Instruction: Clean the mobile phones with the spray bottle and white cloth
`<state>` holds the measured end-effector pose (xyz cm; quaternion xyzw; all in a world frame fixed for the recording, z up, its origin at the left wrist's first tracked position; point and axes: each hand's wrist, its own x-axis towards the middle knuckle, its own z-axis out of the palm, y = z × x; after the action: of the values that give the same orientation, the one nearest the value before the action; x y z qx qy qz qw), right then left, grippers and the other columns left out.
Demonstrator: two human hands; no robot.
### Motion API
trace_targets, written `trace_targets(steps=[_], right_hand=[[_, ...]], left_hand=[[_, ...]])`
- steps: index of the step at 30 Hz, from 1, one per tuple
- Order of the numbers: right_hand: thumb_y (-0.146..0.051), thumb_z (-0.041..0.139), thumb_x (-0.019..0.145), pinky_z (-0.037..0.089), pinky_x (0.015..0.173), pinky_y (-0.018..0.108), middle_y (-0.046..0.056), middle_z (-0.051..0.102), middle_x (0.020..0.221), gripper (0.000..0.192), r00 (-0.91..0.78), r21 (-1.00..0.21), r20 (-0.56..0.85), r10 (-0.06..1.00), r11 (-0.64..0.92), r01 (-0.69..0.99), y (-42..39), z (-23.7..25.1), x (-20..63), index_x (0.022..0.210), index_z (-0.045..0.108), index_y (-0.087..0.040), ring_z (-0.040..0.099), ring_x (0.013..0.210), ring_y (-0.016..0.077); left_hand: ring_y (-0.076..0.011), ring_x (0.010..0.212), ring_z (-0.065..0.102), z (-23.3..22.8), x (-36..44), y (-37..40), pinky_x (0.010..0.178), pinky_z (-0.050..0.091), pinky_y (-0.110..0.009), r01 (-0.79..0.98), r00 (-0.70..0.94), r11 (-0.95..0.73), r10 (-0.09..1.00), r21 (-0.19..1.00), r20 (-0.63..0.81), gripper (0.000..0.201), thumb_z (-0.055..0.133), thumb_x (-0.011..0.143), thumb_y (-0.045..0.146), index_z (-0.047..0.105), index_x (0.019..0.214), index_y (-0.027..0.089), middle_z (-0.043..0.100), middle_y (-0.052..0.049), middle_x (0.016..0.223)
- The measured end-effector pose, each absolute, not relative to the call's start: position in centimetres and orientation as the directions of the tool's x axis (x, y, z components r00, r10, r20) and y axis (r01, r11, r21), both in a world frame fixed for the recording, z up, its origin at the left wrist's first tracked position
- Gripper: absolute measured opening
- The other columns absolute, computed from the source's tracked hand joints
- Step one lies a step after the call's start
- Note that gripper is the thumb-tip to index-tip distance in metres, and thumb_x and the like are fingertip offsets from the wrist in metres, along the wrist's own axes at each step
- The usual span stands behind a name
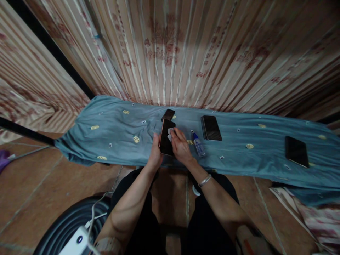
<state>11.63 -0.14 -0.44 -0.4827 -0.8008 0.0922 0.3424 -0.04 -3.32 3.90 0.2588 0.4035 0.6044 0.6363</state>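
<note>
Left hand [156,151], half-curled, grips dark phone [165,144]; right hand [182,147] pinches white wipe [169,134] over it, blue bottle [198,144] just rightward.

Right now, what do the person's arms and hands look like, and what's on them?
The left hand and right hand wear no gloves. A shiny silver bracelet circles the right wrist. Near the picture's bottom edge, there's a pale covering on the left arm and a duller one with an orange patch on the right. Sleeves or bands? I can't tell.

White pad [169,134] over dark phone [165,144]
</note>
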Motion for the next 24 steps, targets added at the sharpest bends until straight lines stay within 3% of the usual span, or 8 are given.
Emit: trace_targets(steps=[7, 18, 24], right_hand=[[-0.017, 0.036, 0.099, 0.043, 0.116, 0.05, 0.015, 0.058, 0.144, 0.048, -0.389, -0.482, 0.5, 0.774, 0.622, 0.617, -0.4, 0.4, 11.6, 0.143, 0.056, -0.016, 0.05, 0.136, 0.0273], [-0.017, 0.036, 0.101, 0.043, 0.116, 0.049, 0.014, 0.056, 0.146, 0.049, -0.467, -0.503, 0.48, 0.743, 0.669, 0.548, -2.6, 0.8, 11.1, 0.146, 0.053, -0.019, 0.047, 0.139, 0.0264], [-0.024, 0.04, 0.103, 0.044, 0.116, 0.048, 0.014, 0.059, 0.143, 0.043, -0.502, -0.498, 0.494, 0.71, 0.704, 0.506, -4.1, 1.3, 10.8, 0.142, 0.057, -0.016, 0.049, 0.136, 0.026]], left_hand=[[-0.0364, 0.14, 0.048, 3.5, 0.4, -3.3, 0.115, 0.042, -0.051, -0.586, -0.033, 0.125, 0.983, 0.801, -0.178, 0.066, 0.046, 0.089, 0.07, 0.069, 0.122, 0.018, 0.071, -0.013, 0.126], [-0.0364, 0.137, 0.051, 3.0, 0.0, -2.9, 0.115, 0.042, -0.052, -0.606, -0.094, 0.151, 0.961, 0.781, -0.258, 0.061, 0.043, 0.092, 0.066, 0.071, 0.115, 0.017, 0.073, -0.014, 0.121], [-0.0305, 0.132, 0.058, 2.9, -0.2, -2.6, 0.112, 0.048, -0.044, -0.601, -0.132, 0.173, 0.941, 0.78, -0.31, 0.061, 0.037, 0.093, 0.067, 0.074, 0.107, 0.02, 0.076, -0.01, 0.114]])
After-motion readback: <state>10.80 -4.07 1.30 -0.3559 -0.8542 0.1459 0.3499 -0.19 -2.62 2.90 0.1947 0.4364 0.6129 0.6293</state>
